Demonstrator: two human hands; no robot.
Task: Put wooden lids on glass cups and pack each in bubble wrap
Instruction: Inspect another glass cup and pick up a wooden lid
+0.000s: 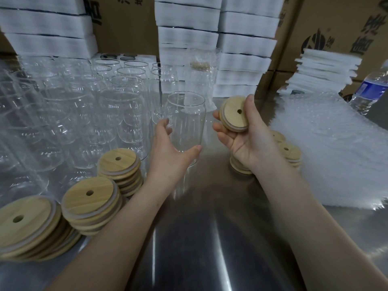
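Along the bottom of the frame, a bare steel desk with two forearms reaching up from the lower edge. At lower left, three stacks of wooden lids, each lid with a small round hole, stepping up and rightward toward the centre. Just above centre, the left hand curled around the lower part of an upright, uncovered glass cup, thumb at its right side near the base, fingers behind its left side; whether the cup rests on the desk or is lifted, impossible to tell. Right of centre, the right hand gripping a single wooden lid, tilted with its holed face toward the camera, thumb across its right part, fingers under its left edge; held just beside the cup's rim, not touching it. Behind that wrist, more lids in small piles. At right, a spread sheet of bubble wrap over the desk. Filling the left and upper centre, many empty glass cups in rows. Behind the held cup, a lidded cup already in bubble wrap, standing upright. At the far right edge, a water bottle. Across the top, stacks of white foam against cardboard boxes.
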